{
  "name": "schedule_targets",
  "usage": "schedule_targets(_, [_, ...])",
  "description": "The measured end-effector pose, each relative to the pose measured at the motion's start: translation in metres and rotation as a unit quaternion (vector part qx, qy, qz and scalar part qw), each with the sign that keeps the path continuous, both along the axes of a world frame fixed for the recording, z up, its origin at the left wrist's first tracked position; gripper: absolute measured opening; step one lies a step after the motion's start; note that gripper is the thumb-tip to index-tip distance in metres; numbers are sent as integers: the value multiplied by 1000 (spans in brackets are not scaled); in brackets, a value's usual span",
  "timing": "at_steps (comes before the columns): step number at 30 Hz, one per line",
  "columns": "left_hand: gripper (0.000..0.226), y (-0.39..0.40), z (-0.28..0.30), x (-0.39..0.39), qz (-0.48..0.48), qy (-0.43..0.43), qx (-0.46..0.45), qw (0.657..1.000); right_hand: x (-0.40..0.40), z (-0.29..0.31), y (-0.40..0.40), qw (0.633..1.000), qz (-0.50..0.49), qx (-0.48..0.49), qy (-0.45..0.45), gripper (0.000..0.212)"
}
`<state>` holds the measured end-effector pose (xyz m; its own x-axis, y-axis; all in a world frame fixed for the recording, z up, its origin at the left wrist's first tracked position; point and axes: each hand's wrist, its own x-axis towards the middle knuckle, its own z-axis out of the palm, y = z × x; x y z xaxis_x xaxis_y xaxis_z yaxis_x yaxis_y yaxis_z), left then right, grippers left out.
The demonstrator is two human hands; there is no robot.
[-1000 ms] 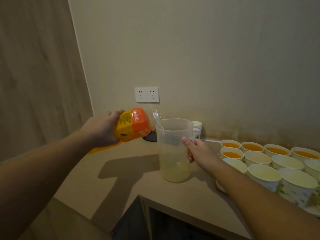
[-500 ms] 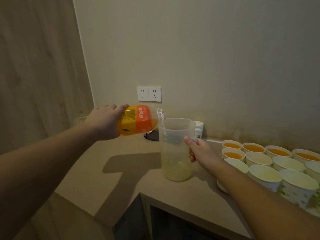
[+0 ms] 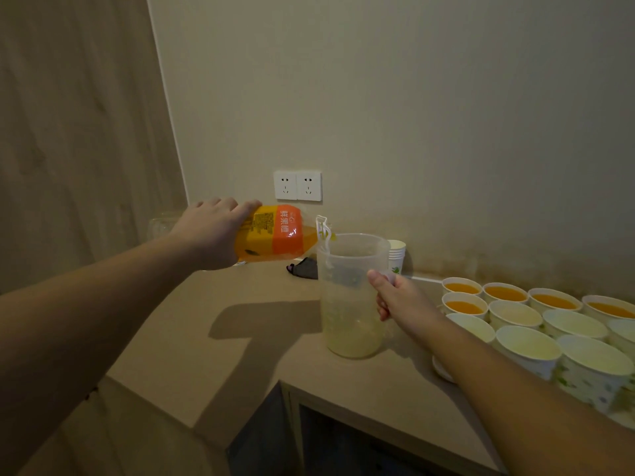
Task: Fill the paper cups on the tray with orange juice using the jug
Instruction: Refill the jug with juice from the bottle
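My left hand [image 3: 213, 235] grips an orange juice bottle [image 3: 275, 233] tilted on its side, its neck at the rim of a clear plastic jug [image 3: 350, 297]. The jug stands upright on the counter with a little pale juice at its bottom. My right hand [image 3: 395, 297] holds the jug's handle. Several paper cups [image 3: 529, 348] stand on a white tray [image 3: 441, 371] at the right; the far ones [image 3: 505, 293] hold orange juice, the nearer ones look pale inside.
A stack of spare paper cups [image 3: 397, 255] stands behind the jug against the wall. A dark small object [image 3: 304, 269] lies on the counter [image 3: 240, 338] under a double wall socket [image 3: 297, 185]. The counter steps in at its front edge.
My left hand has tipped the bottle further over and brought its neck to the jug's rim. The jug and my right hand have stayed in place.
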<state>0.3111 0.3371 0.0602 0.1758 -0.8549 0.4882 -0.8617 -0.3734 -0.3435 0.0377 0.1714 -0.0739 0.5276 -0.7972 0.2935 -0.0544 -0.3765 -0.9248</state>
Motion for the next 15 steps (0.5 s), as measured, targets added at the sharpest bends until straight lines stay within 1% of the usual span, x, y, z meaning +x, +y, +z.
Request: schedule_targets(15, [112, 0, -1, -1, 9, 4, 5, 1000, 0, 1, 1, 1000, -8, 3, 1, 41])
